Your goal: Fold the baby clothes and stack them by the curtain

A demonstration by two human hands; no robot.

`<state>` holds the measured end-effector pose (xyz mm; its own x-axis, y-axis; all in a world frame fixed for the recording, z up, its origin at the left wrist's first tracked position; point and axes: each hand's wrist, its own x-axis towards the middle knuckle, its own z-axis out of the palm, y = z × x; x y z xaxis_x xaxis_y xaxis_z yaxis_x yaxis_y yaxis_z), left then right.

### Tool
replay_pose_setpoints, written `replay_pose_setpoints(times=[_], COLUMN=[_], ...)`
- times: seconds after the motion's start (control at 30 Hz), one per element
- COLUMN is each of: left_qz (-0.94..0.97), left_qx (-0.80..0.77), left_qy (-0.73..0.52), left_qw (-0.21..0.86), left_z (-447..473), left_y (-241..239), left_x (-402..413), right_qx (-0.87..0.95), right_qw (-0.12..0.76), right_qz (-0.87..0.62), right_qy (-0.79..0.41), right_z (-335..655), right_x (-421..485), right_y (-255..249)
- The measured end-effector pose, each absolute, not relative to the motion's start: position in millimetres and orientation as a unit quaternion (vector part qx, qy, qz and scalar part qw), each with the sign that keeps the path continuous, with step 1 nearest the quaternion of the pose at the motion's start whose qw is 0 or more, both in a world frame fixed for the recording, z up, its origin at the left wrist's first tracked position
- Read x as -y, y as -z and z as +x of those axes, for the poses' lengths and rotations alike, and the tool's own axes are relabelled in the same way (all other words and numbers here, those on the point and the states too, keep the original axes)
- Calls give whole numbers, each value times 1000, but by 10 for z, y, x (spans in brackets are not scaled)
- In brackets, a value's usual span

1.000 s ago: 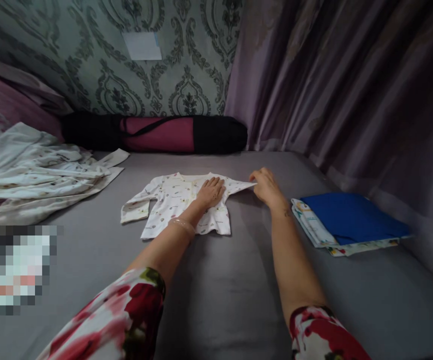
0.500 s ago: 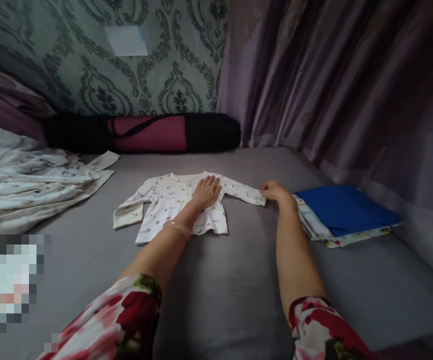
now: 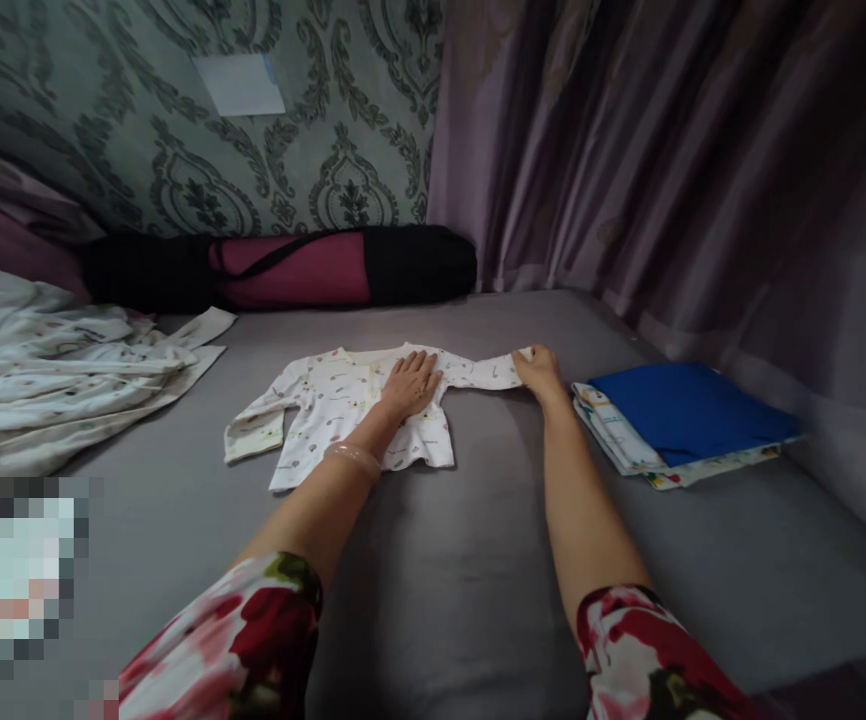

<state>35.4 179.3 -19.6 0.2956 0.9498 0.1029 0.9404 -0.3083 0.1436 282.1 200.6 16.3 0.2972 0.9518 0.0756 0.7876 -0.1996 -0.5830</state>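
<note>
A small white baby shirt with a scattered print lies spread on the grey bed sheet. My left hand rests flat on its chest, near the right shoulder, fingers stretched out. The cuff end of the right sleeve is pinched in my right hand, which holds the sleeve stretched out sideways. On the other side, the left sleeve lies bent downward on the sheet.
A folded stack topped with blue cloth lies to the right. Crumpled white printed cloth is heaped at the left. A black and maroon long bag lies along the wall, and a purple curtain hangs at the right.
My right hand has moved slightly up and left with the cuff, so the sleeve now runs straighter and higher. My left hand stays flat on the shirt.
</note>
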Motion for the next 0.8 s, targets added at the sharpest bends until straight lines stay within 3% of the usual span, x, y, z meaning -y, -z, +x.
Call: replay_pose_setpoints(times=[0.4,0.8], left_qz=[799,798], left_qx=[-597,-597], left_qy=[-71,-74], left_qw=[22,31], left_z=[365,386], left_y=[207,212], left_x=[-1790,-1799], right_qx=[531,592], right_qw=[190,183], right_qz=[-822,-783], right_qy=[-80,55], right_z=[2792,2610], right_x=[-1749,-1785], right_y=[-104,-103])
